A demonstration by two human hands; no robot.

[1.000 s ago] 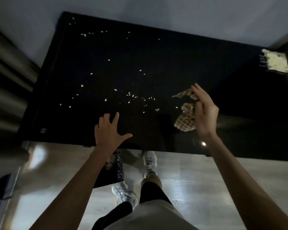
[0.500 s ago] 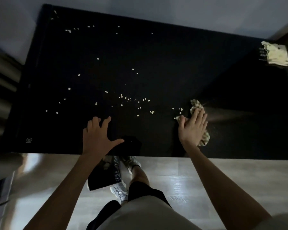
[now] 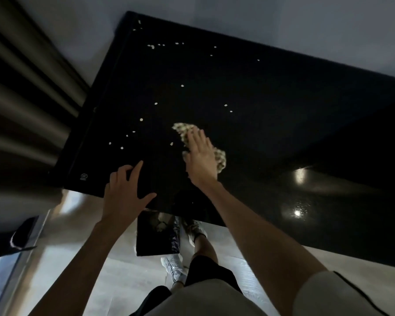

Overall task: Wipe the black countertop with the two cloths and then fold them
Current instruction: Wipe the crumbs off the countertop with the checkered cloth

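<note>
The black countertop (image 3: 271, 106) fills the upper middle of the head view, tilted, with several pale crumbs (image 3: 156, 103) scattered over its left half. A checked beige cloth (image 3: 183, 130) lies crumpled on it near the front edge. My right hand (image 3: 201, 159) presses flat on this cloth with straight fingers, covering its middle. My left hand (image 3: 126, 192) rests spread on the countertop's front left edge, holding nothing. The second cloth is out of view.
A ribbed curtain or panel (image 3: 25, 92) stands left of the countertop. A grey wall (image 3: 283, 21) runs behind it. Below the front edge are a pale floor (image 3: 114, 270), a dark bag (image 3: 156, 236) and my feet (image 3: 173, 267). Light glints at the countertop's right front (image 3: 299, 176).
My right hand came down onto the checked cloth and slid it left across the crumbs. The view swung, so the white cloth at the far right left the frame. The left hand stayed near the edge.
</note>
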